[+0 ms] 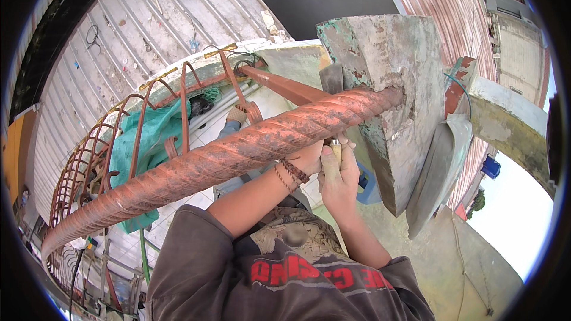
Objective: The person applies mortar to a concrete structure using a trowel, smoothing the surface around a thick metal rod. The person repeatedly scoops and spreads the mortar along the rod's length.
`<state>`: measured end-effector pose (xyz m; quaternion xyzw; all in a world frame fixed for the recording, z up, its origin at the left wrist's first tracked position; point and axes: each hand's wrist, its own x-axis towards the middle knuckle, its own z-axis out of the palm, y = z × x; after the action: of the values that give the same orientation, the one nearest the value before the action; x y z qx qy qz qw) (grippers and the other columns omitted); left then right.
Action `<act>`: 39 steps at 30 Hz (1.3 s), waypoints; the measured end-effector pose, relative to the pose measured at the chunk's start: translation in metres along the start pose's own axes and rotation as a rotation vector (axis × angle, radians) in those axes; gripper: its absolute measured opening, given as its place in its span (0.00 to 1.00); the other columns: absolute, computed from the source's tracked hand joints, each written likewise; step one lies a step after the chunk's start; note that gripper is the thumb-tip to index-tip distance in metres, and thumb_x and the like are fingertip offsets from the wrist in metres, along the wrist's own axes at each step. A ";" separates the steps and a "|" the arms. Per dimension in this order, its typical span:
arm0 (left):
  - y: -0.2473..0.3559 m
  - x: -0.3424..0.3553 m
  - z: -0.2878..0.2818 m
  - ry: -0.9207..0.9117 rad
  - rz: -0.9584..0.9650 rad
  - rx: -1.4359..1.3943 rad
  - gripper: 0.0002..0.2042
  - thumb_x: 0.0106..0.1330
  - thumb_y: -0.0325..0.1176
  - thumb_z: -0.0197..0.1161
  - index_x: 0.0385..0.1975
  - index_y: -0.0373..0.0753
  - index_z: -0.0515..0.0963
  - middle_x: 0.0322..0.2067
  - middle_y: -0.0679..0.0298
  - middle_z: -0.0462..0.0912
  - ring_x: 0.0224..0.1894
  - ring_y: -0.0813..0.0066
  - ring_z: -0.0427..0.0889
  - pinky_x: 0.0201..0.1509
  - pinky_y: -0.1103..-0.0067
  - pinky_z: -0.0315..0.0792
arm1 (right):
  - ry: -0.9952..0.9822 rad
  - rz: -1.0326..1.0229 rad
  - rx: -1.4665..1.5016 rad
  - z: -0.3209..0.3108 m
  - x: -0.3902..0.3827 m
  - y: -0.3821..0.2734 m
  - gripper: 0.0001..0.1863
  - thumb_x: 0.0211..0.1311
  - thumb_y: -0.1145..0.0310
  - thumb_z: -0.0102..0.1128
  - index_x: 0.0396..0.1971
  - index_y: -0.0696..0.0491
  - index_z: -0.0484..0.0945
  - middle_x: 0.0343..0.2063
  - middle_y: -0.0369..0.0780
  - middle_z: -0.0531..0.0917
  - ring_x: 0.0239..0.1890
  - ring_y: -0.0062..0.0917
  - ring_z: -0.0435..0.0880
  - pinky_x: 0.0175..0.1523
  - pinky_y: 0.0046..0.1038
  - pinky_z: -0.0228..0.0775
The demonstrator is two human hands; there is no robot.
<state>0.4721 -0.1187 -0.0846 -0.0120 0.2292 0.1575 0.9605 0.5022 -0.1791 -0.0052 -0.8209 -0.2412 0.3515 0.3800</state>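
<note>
the right hand [339,179] is gripping a wooden handle [337,152], a steady hold probably serving best; the left hand [308,158] is lying close beside, its grip unclear.

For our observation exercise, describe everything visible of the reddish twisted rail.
The thick, curved rail is brick-red with dark worn patches and ropelike spiral ridges, perhaps painted metal or concrete. It slants from lower left toward upper right, where its end meets a grey post. Thin reddish bars reach its upper edge. It partly hides the left hand; contact is unclear.
</note>
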 end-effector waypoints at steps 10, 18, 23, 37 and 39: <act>0.010 0.000 0.015 0.062 -0.026 -0.172 0.12 0.74 0.36 0.48 0.32 0.36 0.73 0.22 0.61 0.75 0.31 0.60 0.81 0.40 0.68 0.78 | -0.060 0.134 0.023 -0.010 -0.002 -0.013 0.18 0.73 0.68 0.46 0.55 0.63 0.66 0.33 0.37 0.74 0.29 0.16 0.72 0.31 0.19 0.65; 0.009 0.012 0.008 -0.079 0.007 -0.197 0.14 0.74 0.40 0.47 0.34 0.36 0.73 0.21 0.63 0.73 0.31 0.61 0.81 0.39 0.69 0.78 | -0.107 0.277 0.354 -0.014 0.000 -0.030 0.13 0.72 0.64 0.48 0.49 0.55 0.69 0.24 0.32 0.70 0.11 0.11 0.63 0.09 0.16 0.50; 0.010 0.003 0.011 -0.094 -0.015 -0.210 0.14 0.75 0.41 0.47 0.33 0.37 0.72 0.19 0.61 0.74 0.30 0.58 0.81 0.38 0.66 0.78 | -0.035 0.246 0.511 -0.004 -0.010 -0.024 0.10 0.71 0.66 0.49 0.45 0.55 0.70 0.22 0.31 0.70 0.10 0.10 0.62 0.09 0.16 0.49; 0.013 0.013 0.007 -0.089 0.091 -0.170 0.12 0.74 0.39 0.47 0.39 0.37 0.73 0.25 0.59 0.79 0.34 0.54 0.83 0.43 0.63 0.78 | -0.091 0.272 0.605 -0.015 0.008 -0.032 0.09 0.70 0.69 0.50 0.45 0.56 0.72 0.22 0.27 0.68 0.15 0.06 0.59 0.17 0.13 0.49; 0.007 0.006 0.012 -0.177 0.153 -0.214 0.12 0.74 0.38 0.47 0.41 0.37 0.73 0.27 0.59 0.80 0.38 0.54 0.83 0.45 0.63 0.78 | -0.074 0.264 0.650 -0.016 0.008 -0.027 0.07 0.70 0.70 0.50 0.44 0.55 0.72 0.23 0.27 0.68 0.18 0.05 0.61 0.19 0.12 0.50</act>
<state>0.4807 -0.1091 -0.0760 -0.0827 0.1260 0.2543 0.9553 0.5160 -0.1651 0.0209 -0.6678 -0.0221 0.4854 0.5639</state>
